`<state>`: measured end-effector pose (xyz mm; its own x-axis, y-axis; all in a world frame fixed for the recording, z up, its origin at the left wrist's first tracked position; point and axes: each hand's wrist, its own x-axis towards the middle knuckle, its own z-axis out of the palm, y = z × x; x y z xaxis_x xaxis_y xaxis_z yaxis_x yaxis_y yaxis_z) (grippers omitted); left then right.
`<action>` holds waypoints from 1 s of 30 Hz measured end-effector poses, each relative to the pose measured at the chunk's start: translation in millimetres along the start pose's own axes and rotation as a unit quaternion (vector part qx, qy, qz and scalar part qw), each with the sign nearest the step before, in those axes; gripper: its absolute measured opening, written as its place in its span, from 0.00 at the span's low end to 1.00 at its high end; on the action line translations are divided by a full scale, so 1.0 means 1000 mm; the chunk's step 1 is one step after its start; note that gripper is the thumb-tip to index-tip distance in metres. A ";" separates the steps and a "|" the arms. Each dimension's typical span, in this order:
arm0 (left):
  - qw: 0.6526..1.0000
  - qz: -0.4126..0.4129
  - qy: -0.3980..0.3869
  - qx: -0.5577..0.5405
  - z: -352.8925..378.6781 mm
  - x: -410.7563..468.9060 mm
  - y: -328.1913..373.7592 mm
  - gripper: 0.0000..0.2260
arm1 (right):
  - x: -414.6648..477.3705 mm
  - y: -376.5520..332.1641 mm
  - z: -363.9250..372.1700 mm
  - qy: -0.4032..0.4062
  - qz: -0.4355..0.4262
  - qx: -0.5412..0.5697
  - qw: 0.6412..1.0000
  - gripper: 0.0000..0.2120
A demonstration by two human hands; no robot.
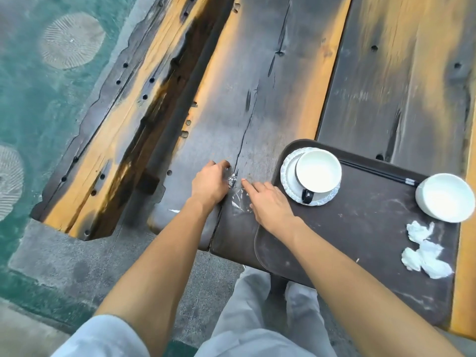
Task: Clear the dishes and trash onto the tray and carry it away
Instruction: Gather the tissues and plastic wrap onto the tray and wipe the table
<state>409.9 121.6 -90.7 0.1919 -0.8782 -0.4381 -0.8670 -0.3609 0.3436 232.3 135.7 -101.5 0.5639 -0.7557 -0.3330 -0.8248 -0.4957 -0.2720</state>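
Observation:
A dark brown tray (360, 228) lies on the wooden table at the right. It holds a white cup with a black handle (318, 172) on a white saucer (288, 176), a white bowl (445, 197), black chopsticks (378, 172) and crumpled white tissues (425, 253). Left of the tray, on the table, lie a small crumpled foil scrap (232, 180) and a clear plastic wrapper (239, 200). My left hand (210, 185) pinches the foil scrap. My right hand (270, 204) rests flat on the wrapper with fingers spread.
The table is made of dark, weathered wooden planks (257, 86) with orange edges and cracks. A wooden bench (116, 137) runs along its left side. Grey concrete and green patterned floor (38, 99) lie beyond. My legs in light trousers stand at the table's near edge.

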 end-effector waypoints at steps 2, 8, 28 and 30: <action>0.999 -0.022 0.013 -0.030 0.000 -0.008 -0.006 0.18 | -0.002 -0.003 -0.002 0.016 0.018 0.033 0.999 0.33; 0.990 -0.074 0.034 -0.114 -0.003 -0.038 -0.017 0.10 | -0.018 -0.010 -0.021 0.062 0.119 0.238 0.962 0.21; 0.995 0.099 -0.022 0.003 0.081 -0.094 0.086 0.10 | -0.160 0.060 0.012 0.092 0.420 0.386 0.816 0.27; 0.995 0.102 -0.016 0.013 0.083 -0.094 0.087 0.10 | -0.159 0.058 0.014 0.092 0.417 0.383 0.819 0.28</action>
<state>278.0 199.1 -88.6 -0.0041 -0.9219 -0.3873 -0.8985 -0.1666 0.4062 95.4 232.9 -77.0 -0.2560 -0.7818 -0.5686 -0.6123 0.5863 -0.5305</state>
